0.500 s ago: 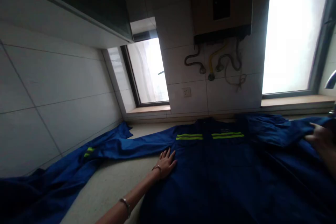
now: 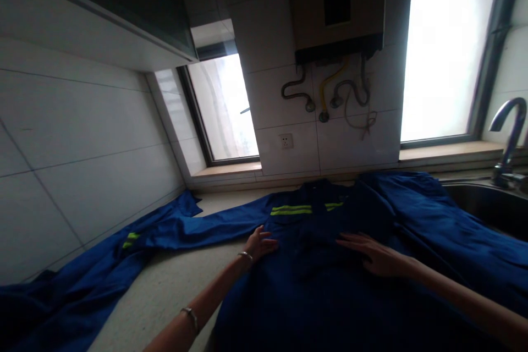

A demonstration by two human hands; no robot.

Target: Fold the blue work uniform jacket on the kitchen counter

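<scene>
Your left hand [image 2: 259,246] lies flat, fingers [image 2: 269,242] spread loosely and pressed palm-down on the left edge of the dark blue cloth work jacket with neon yellow-green reflective stripes [image 2: 313,280]. It grips nothing; it just rests on the fabric where the left sleeve joins the body. A thin metal bangle [image 2: 246,255] sits at that wrist, and a second band [image 2: 190,316] sits further up the forearm.

Your right hand [image 2: 373,256] is also flat and open, fingers [image 2: 350,242] extended toward the left, pressing on the jacket's chest near the middle. It holds nothing. The fabric under and just above it looks folded over, covering part of the right stripe.

The jacket lies spread front-up on the pale speckled stone countertop [image 2: 173,291], collar toward the wall. Its left sleeve [image 2: 136,245] stretches out along the counter to the tiled side wall [image 2: 82,176], with a small reflective band near the cuff. The right side [image 2: 445,225] bunches up toward the stainless steel sink [image 2: 490,203], touching its near rim.

Beyond the jacket, a curved chrome tap [image 2: 508,132] stands at the sink's back edge. A white wall socket [image 2: 285,141] sits on the tiled back wall, just above the collar. Over it hangs a boxy wall-mounted water heater [image 2: 336,5] with hoses [image 2: 330,93] looping beneath. There is a bright window [image 2: 225,107] on the left and a larger one [image 2: 445,49] on the right. A dark upper cabinet [image 2: 103,0] overhangs on the left.
</scene>
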